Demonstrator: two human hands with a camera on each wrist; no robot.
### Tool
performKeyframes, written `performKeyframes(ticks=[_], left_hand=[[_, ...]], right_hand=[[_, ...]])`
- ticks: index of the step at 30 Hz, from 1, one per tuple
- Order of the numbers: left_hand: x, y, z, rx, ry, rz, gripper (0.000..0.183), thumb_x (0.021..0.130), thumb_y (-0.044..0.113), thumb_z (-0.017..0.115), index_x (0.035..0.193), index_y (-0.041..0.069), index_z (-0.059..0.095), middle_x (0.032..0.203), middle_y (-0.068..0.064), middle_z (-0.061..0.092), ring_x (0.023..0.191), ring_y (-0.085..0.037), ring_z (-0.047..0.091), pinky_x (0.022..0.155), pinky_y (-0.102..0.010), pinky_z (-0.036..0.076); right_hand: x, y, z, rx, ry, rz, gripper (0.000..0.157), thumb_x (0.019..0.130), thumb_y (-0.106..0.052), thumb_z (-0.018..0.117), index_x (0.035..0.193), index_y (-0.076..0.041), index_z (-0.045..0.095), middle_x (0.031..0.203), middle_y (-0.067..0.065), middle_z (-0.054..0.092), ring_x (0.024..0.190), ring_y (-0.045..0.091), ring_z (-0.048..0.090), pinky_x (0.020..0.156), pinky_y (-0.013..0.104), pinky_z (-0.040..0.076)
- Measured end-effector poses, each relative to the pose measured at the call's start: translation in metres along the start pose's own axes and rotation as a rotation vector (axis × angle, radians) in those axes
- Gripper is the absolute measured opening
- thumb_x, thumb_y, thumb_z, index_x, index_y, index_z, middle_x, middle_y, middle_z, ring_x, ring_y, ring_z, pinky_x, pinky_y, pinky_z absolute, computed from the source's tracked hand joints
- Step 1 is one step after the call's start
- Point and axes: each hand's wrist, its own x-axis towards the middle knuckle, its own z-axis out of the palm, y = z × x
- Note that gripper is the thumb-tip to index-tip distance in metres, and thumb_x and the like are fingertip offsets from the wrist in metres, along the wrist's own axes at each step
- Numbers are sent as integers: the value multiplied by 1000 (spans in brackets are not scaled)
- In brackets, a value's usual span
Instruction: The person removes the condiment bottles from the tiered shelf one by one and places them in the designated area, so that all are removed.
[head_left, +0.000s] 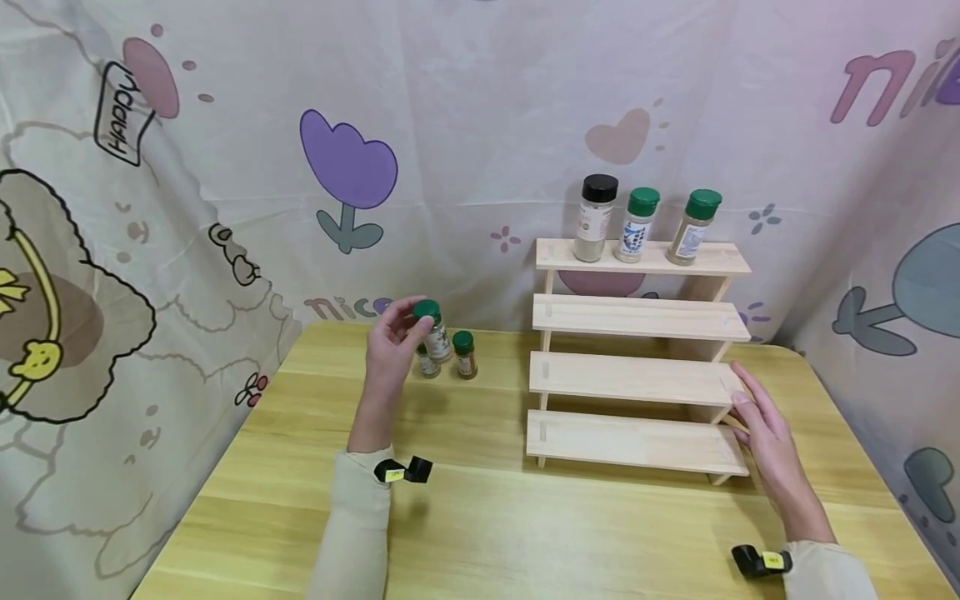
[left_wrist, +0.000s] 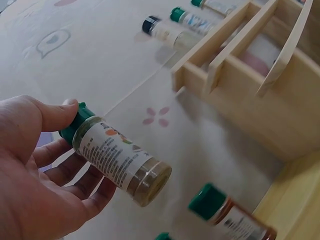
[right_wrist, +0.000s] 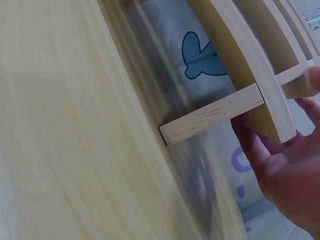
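Note:
My left hand (head_left: 392,343) grips a spice jar (head_left: 437,340) by its green cap, thumb on one side and fingers on the other. In the left wrist view the jar (left_wrist: 117,157) tilts, its printed white label showing and its base pointing lower right. Below and beside it, two smaller green-capped jars stand on the table; one (head_left: 465,357) is in full view, the other (head_left: 428,364) partly covered. On the right, my right hand (head_left: 768,437) holds the right end of a four-tier wooden rack (head_left: 637,379), its fingers reaching around the shelf ends in the right wrist view.
Along the rack's top tier stand a black-capped jar (head_left: 594,221) and two green-capped jars, one in the middle (head_left: 636,229) and one at the right (head_left: 692,233). A printed cloth (head_left: 465,125) hangs behind the wood-grain table (head_left: 465,500).

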Motion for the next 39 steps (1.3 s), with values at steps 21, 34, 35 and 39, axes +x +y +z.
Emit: performKeyframes(ticks=[21, 34, 35, 39], left_hand=[[13, -28, -48, 37, 155, 58, 37, 103, 3, 60, 139, -7, 55, 130, -20, 59, 113, -16, 59, 95, -20, 49], [19, -74, -66, 76, 208, -33, 38, 105, -1, 52, 143, -6, 51, 142, -22, 53, 130, -25, 53, 113, -28, 41], [19, -76, -67, 84, 204, -44, 39, 106, 0, 52, 144, -6, 50, 145, -23, 51, 133, -27, 51, 114, -29, 39], [19, -85, -70, 111, 189, -82, 39, 106, 1, 49, 145, -5, 48, 150, -22, 48, 140, -31, 45, 118, -34, 34]], right_hand=[[0, 1, -1, -27, 3, 23, 55, 113, -32, 39, 165, -28, 22, 165, 1, 24, 114, -10, 50, 85, 7, 46], [1, 1, -1, -14, 3, 20, 55, 113, -30, 39, 165, -26, 22, 164, 0, 25, 114, -10, 50, 85, 6, 46], [1, 1, -1, -17, 3, 21, 55, 113, -31, 39, 165, -26, 22, 164, 0, 25, 114, -10, 50, 85, 6, 46], [2, 0, -1, -30, 4, 25, 55, 113, -31, 38, 165, -27, 22, 164, 0, 25, 115, -10, 50, 85, 6, 46]])
